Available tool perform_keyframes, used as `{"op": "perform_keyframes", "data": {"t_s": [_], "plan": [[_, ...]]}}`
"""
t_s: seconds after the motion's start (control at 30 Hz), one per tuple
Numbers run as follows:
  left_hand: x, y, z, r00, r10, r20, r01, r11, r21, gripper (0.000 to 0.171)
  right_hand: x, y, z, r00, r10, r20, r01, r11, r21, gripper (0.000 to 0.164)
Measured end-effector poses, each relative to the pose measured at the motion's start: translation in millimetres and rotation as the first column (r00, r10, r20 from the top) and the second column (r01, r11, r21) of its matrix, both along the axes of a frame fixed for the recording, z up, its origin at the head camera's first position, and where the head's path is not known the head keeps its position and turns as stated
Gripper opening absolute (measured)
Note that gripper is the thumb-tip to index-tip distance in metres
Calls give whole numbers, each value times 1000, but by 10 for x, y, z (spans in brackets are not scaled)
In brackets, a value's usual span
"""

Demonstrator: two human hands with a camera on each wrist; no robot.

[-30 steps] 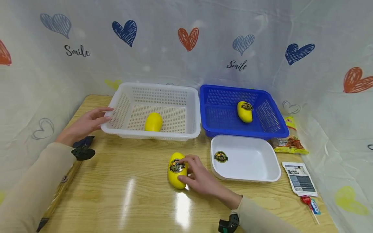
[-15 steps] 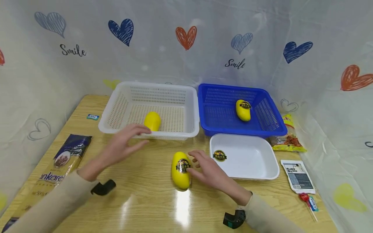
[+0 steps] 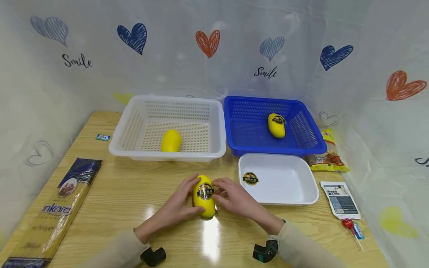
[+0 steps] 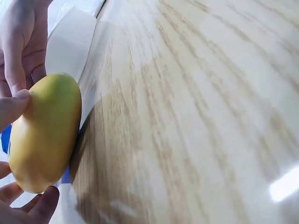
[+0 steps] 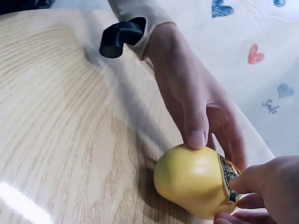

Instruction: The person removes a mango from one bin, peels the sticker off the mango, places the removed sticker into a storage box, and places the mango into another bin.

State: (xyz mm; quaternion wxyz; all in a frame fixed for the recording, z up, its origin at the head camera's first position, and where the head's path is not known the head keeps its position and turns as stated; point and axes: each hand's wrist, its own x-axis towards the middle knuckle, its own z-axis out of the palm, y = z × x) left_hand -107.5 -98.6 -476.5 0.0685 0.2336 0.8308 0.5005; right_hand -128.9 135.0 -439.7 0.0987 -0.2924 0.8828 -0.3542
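Observation:
A yellow mango (image 3: 204, 201) with a round black fruit sticker (image 3: 205, 191) lies on the table. My left hand (image 3: 177, 203) holds it from the left; in the right wrist view the left thumb (image 5: 198, 137) presses its top. On the other side my right hand (image 3: 234, 197) has curled fingers on the mango, its thumb (image 5: 245, 179) at the sticker. The left wrist view shows the mango (image 4: 46, 133) close up, its sticker mostly turned away. Another yellow mango (image 3: 171, 140), no sticker visible, sits in the white basket (image 3: 167, 154). A stickered mango (image 3: 276, 125) lies in the blue basket (image 3: 248, 137).
A white tray (image 3: 288, 178) with a similar sticker (image 3: 250, 178) stands before the blue basket. A snack bag (image 3: 330, 158), a white pouch (image 3: 341, 199), a lollipop (image 3: 348, 224) and a candy (image 3: 358, 231) lie right. Leftward are a pasta pack (image 3: 57, 212) and another candy (image 3: 102, 137).
My left hand has left the white basket's rim and come right to the mango. The right hand came off the mango briefly and touches it again. The view has shifted slightly.

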Motion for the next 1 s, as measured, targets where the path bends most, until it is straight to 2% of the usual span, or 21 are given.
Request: {"op": "perform_keyframes", "data": {"t_s": [0.13,0.33,0.53,0.67,0.83,1.0], "plan": [[-2,9,-27,999,-9,44,8,1000,18,89,15,-19,-1,1000,-12,-6,12,998,-59,29],[24,27,-28,999,-18,36,19,1000,-4,90,24,-83,-17,997,-76,0,76,992,-106,15],[40,85,-8,999,-14,33,14,1000,2,94,16,-157,-26,996,-94,-6,93,989,-113,10],[36,128,4,1000,12,4,-12,1000,-26,92,35,-178,12,990,-63,-127,53,995,-79,12],[43,195,24,999,34,-24,-35,997,-71,91,100,-165,159,953,44,-300,-66,996,-63,14],[55,263,12,998,42,-55,-46,995,-86,91,162,-78,203,937,77,-342,-101,993,-53,14]]}}
